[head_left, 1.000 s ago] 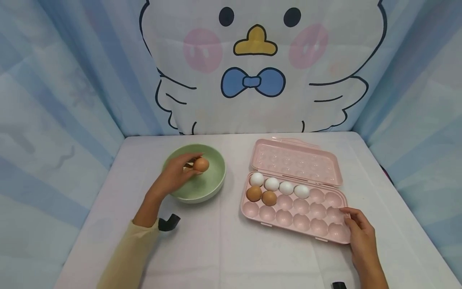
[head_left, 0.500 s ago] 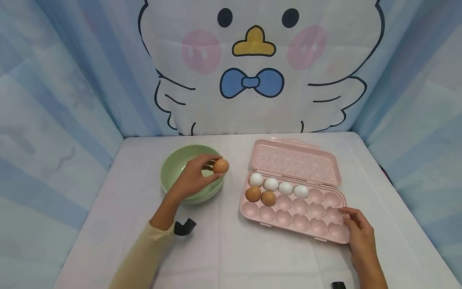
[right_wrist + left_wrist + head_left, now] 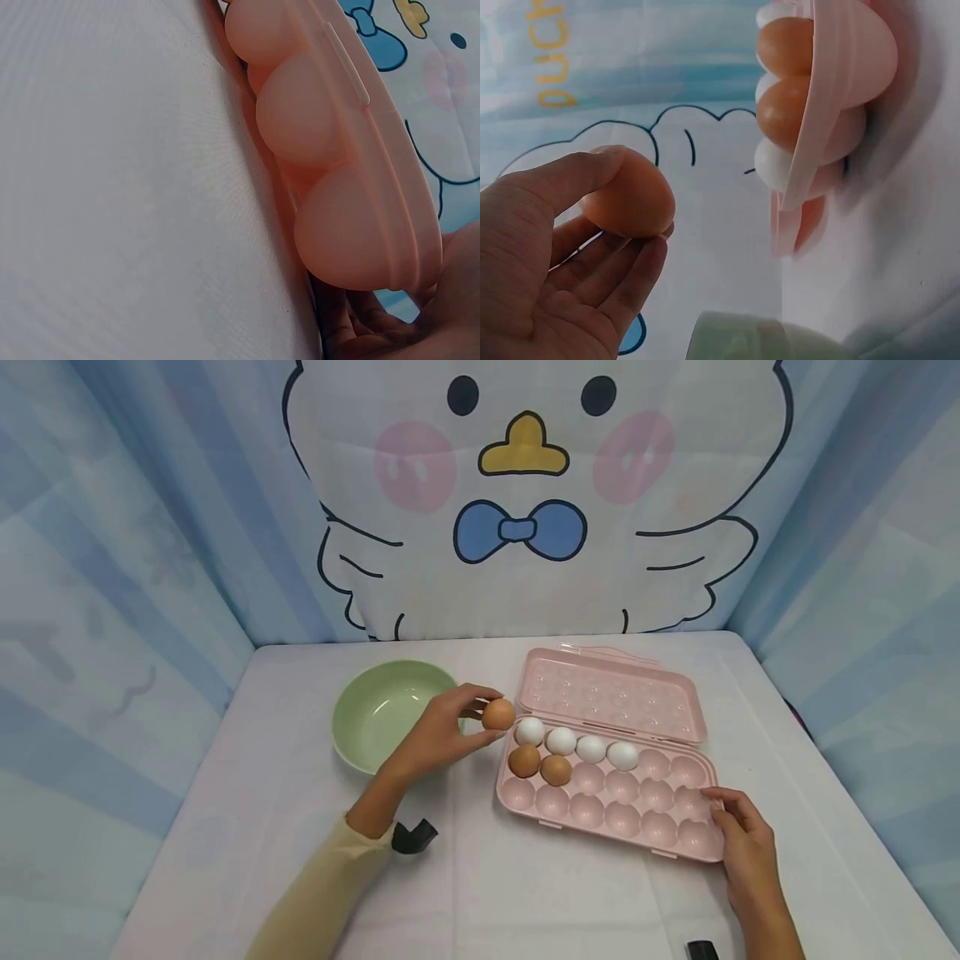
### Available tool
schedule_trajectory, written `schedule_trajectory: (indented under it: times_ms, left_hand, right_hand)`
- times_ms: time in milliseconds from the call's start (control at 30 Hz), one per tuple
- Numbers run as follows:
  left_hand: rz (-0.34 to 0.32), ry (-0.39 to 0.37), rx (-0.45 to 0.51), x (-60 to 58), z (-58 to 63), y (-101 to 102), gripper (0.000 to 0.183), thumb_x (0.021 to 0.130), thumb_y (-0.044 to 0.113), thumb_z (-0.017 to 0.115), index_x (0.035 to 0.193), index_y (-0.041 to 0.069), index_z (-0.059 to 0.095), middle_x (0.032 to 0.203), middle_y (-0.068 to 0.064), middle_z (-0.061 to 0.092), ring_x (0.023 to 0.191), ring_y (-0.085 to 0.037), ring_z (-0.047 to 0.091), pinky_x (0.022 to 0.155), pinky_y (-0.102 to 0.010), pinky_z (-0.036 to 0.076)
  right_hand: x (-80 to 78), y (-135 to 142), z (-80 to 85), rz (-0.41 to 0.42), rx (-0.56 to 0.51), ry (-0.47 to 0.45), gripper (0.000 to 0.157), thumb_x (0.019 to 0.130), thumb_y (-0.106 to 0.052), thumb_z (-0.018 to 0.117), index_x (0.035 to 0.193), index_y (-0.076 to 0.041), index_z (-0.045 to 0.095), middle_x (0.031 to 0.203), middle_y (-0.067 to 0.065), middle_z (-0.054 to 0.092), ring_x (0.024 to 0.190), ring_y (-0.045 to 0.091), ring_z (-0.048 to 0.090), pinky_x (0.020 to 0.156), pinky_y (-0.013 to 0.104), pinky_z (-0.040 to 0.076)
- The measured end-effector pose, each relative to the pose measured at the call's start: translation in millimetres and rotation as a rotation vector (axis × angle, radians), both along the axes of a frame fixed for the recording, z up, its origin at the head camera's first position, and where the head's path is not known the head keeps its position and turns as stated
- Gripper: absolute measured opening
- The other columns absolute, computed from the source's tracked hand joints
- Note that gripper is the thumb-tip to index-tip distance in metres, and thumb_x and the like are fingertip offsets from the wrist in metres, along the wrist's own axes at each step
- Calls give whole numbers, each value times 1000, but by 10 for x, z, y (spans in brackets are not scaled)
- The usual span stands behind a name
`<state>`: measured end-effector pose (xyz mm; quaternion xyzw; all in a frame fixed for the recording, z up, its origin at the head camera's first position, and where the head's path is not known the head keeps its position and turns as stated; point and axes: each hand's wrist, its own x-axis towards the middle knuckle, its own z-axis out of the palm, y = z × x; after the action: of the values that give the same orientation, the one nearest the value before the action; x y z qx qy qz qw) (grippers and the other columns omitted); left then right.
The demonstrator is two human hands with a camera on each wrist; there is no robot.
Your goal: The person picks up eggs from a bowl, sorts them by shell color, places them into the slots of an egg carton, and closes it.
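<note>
My left hand (image 3: 438,743) pinches a brown egg (image 3: 498,714) (image 3: 626,193) in the air between the green bowl (image 3: 378,714) and the left end of the pink egg tray (image 3: 637,822). The tray lies open with its lid (image 3: 611,693) folded back. Several white eggs (image 3: 576,745) fill its far row from the left, and two brown eggs (image 3: 540,765) sit in the middle row. My right hand (image 3: 738,843) holds the tray's near right corner, fingers curled over its edge (image 3: 390,277).
The white table (image 3: 480,877) is walled by blue cloth with a cartoon bird (image 3: 525,485) at the back. The bowl looks empty. A black strap end (image 3: 412,837) hangs at my left wrist.
My left hand lifted the brown egg out of the bowl and carried it right to the tray's left end. The right hand stayed on the tray corner.
</note>
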<state>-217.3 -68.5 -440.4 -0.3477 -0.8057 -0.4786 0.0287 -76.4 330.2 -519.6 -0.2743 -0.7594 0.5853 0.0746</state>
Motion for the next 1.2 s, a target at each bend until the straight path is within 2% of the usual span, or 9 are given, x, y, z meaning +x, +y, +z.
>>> schedule_trajectory:
  times_ms: [200, 400, 567, 667, 767, 900, 967, 1100, 1200]
  left_hand:
    - [-103, -7, -5, 27, -51, 220, 52, 89, 9, 83, 136, 2, 62, 126, -9, 64, 110, -18, 67, 96, -26, 52]
    - [-189, -38, 12, 45, -153, 457, 50, 88, 4, 82, 134, 0, 63, 122, -8, 63, 108, -18, 65, 94, -35, 55]
    - [-248, -69, 30, 72, -207, 661, 48, 86, 1, 84, 129, 0, 63, 120, -10, 63, 109, -18, 66, 93, -34, 56]
    - [-264, -84, 29, 87, -229, 771, 49, 84, 0, 85, 128, 1, 64, 119, -8, 63, 107, -15, 66, 86, -36, 59]
    - [-288, -63, 30, 84, -272, 867, 48, 84, 0, 86, 127, 1, 65, 120, -8, 65, 105, -15, 68, 84, -40, 59]
    - [-312, -37, 29, 71, -357, 955, 47, 84, 2, 86, 126, 1, 66, 122, -9, 67, 110, -16, 68, 93, -32, 55]
    - [-314, -53, 18, 71, -400, 982, 46, 84, 2, 86, 126, 2, 66, 124, -8, 67, 113, -16, 67, 96, -28, 53]
    - [-323, -80, -28, 75, -475, 1011, 47, 86, 4, 85, 128, 5, 65, 125, -5, 67, 116, -11, 63, 97, -22, 50]
    - [-325, -60, -75, 83, -493, 1032, 45, 86, 7, 85, 127, 9, 66, 122, -1, 68, 112, -6, 62, 93, -20, 49]
  right_hand:
    - [13, -6, 6, 9, 4, 10, 36, 112, -16, 35, 139, -8, 57, 166, 11, 29, 154, 23, 20, 118, 32, 28]
    - [22, -7, -5, 2, 13, 8, 37, 112, -16, 35, 140, -9, 57, 165, 11, 30, 154, 25, 22, 118, 33, 28]
    - [19, -3, -14, 5, 19, 17, 37, 112, -16, 34, 139, -8, 57, 167, 10, 28, 155, 25, 20, 119, 36, 27]
    - [19, 1, -17, 8, 15, 22, 36, 112, -16, 35, 138, -8, 58, 168, 10, 26, 155, 26, 19, 119, 38, 26]
    - [22, -2, -16, 11, 14, 25, 36, 111, -16, 34, 138, -8, 58, 167, 10, 27, 154, 26, 20, 120, 39, 26]
    - [27, -14, -14, 16, 8, 40, 35, 111, -17, 35, 136, -6, 58, 162, 12, 34, 151, 26, 28, 116, 30, 31]
    - [29, -20, -12, 19, 1, 47, 35, 111, -18, 36, 136, -6, 58, 160, 12, 37, 150, 27, 31, 114, 26, 34]
    - [34, -12, -8, 29, 1, 60, 34, 112, -19, 37, 135, -6, 59, 159, 13, 38, 148, 26, 33, 111, 22, 36]
    - [46, 3, -4, 37, 15, 70, 34, 112, -18, 37, 135, -5, 58, 158, 13, 39, 146, 26, 35, 109, 18, 37]
